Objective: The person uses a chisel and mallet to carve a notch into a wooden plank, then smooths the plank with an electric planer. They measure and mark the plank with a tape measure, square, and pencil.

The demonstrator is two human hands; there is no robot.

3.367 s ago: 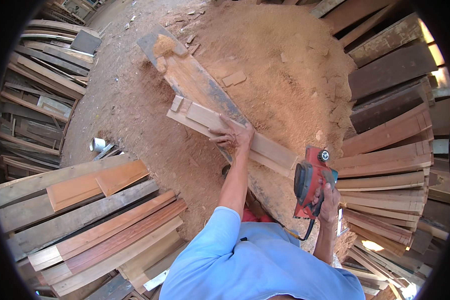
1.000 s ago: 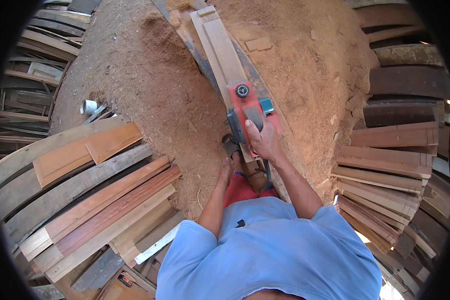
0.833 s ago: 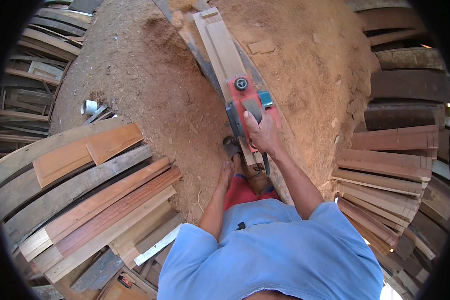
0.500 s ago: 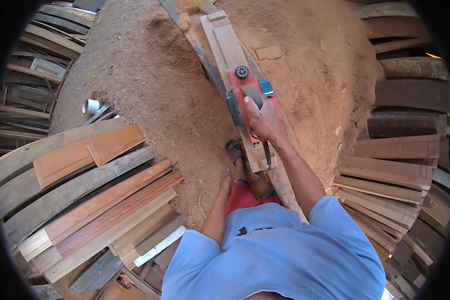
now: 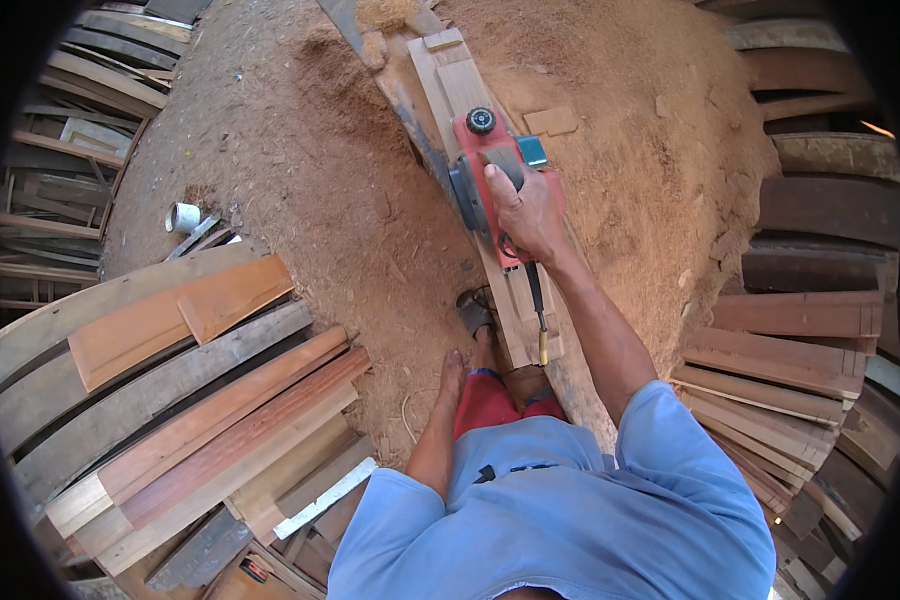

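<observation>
Gripping the red planer by its top handle, the right hand is sitting over the pale board, its thumb pointing toward 11 o'clock. The board is lying on a longer, weathered plank, its long axis running from 11 o'clock down to 5, and the planer is standing nearly along that same line, covering the board's middle and hiding how its base is meeting the wood. From the grip, bare board is showing toward 11 o'clock, where a small block is lying across the far end, and again toward 5, under the dark cord. The right hand is lying nearer the board, its forearm reaching in from 5 o'clock. The left hand is hanging at about 7 o'clock from it, beside the red shorts, apart from planer and board, showing nothing held; I cannot tell whether its fingers are curling or spreading
</observation>
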